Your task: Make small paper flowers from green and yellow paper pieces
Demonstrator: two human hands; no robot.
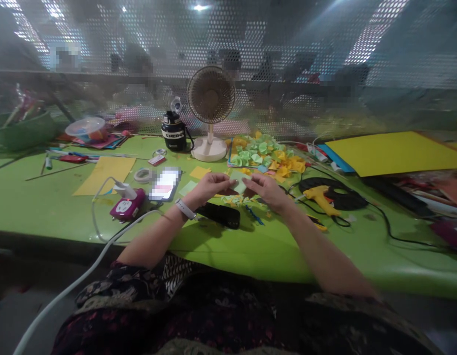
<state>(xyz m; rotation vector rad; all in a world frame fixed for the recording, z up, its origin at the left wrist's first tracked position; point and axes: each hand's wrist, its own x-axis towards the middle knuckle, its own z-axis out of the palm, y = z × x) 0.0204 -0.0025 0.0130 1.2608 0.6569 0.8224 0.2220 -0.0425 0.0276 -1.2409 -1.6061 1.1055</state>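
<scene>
My left hand (209, 186) and my right hand (263, 191) pinch a small pale green paper square (238, 182) between their fingertips, above the green table (213, 251). Paper scraps (235, 199) lie just beneath my hands. Beyond them sits a heap of folded green and yellow paper pieces (265, 154). A black flat case (221, 216) lies close to my left wrist, which wears a white band (184, 208). A phone (165, 183) with a blurred screen lies to the left. A yellow hot glue gun (319, 198) rests to the right.
A desk fan (210, 93) and a black insulated bottle (174, 130) stand at the back. A magenta power socket (127, 204) trails a white cable across the table edge. A yellow card sheet (394, 153) lies right. A perforated screen (287, 44) rises behind.
</scene>
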